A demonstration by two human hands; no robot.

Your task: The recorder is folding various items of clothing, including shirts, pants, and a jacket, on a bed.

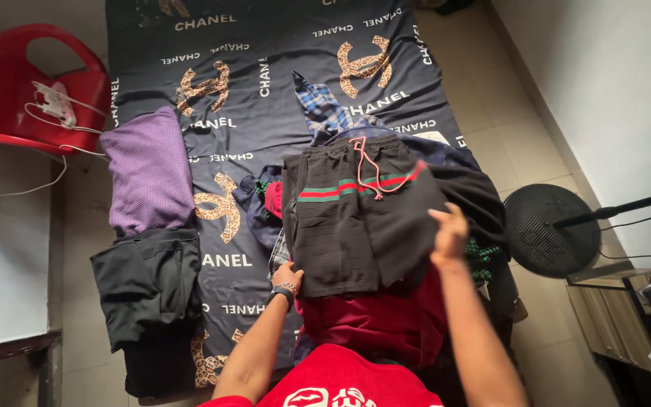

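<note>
Taking the dark printed bedsheet [265, 83] as the landmark, a red plastic chair [9, 83] stands off its left edge with a white charger and cable [54, 102] lying on the seat. On the sheet's left side sits a folded purple checked garment [148, 169], and just below it a folded black garment [148, 283], the two laid end to end, seemingly as a finished stack kept apart from the rest.

Toward the sheet's middle, the left hand [286, 277], with a black watch at the wrist, pinches the lower left corner of a pair of dark shorts with a green and red stripe and a pink drawstring [356, 218]; the grip is clenched on the cloth, likely to pin that edge flat. The shorts lie spread on top of a loose heap: a blue plaid shirt [324, 109] pokes out above them and a maroon garment [378, 320] lies under their lower edge, nearest the person.

The right hand [450, 235] rests at the shorts' right edge with fingers spread and released, apparently smoothing or steadying the fabric rather than gripping it.

Off the sheet's right edge, on the tiled floor [506, 105], stands the round black base of a fan [551, 230]
</note>
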